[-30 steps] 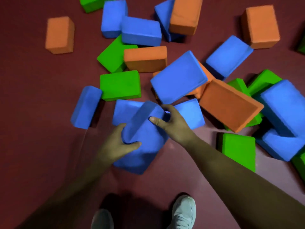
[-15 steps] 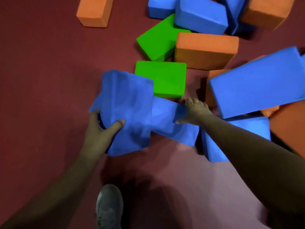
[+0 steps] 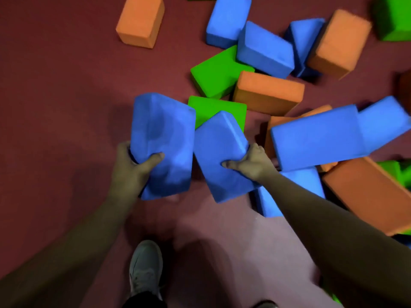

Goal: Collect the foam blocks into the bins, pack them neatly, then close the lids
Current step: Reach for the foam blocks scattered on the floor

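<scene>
Two outstretched arms: left hand [image 3: 131, 165] and right hand [image 3: 253, 162] each clamp fingers round a blue block [image 3: 162, 138].

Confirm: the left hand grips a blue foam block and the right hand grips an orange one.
No: the right hand grips the right blue block, not an orange one; the left hand grips the left blue block. See head view.

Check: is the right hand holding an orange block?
No, the right hand grips the right blue block; the left hand grips the left blue block.
</scene>
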The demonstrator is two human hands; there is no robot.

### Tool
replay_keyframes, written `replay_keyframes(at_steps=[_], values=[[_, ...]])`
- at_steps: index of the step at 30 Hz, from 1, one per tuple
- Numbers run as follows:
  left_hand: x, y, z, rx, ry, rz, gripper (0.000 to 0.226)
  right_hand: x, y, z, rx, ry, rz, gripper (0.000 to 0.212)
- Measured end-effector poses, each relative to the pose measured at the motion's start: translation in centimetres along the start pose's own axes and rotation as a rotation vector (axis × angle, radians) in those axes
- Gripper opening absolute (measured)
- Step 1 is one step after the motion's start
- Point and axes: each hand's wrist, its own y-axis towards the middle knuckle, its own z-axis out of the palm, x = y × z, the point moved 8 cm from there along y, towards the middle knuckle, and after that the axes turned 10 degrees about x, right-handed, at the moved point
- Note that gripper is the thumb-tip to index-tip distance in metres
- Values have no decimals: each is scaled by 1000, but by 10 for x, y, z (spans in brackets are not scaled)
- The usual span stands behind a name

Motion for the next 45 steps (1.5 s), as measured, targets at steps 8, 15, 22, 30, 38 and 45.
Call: replay_keyframes(at_steps=[8,15,22,30,38,45], values=[[-240,-120,-96,-110,62,72,62,135,-252,-187,-307,96,-1,78],[-444,-253,-223,-177,42,183,73,282,-468,-305,-399,175,-158,80],[-541,-319,-352,-304,-40,304,68,438,-578,-333,-515,180,-355,79],[-516,-259,-540,-401,-73,331,78,614,-553,-251,-532,155,-426,76],[-539,-141,-679,-389,29,334,73,747,-501,-206,-517,162,-384,78],[-616,-10,-671,-270,33,389,69,789,-432,-254,-606,209,-284,74]])
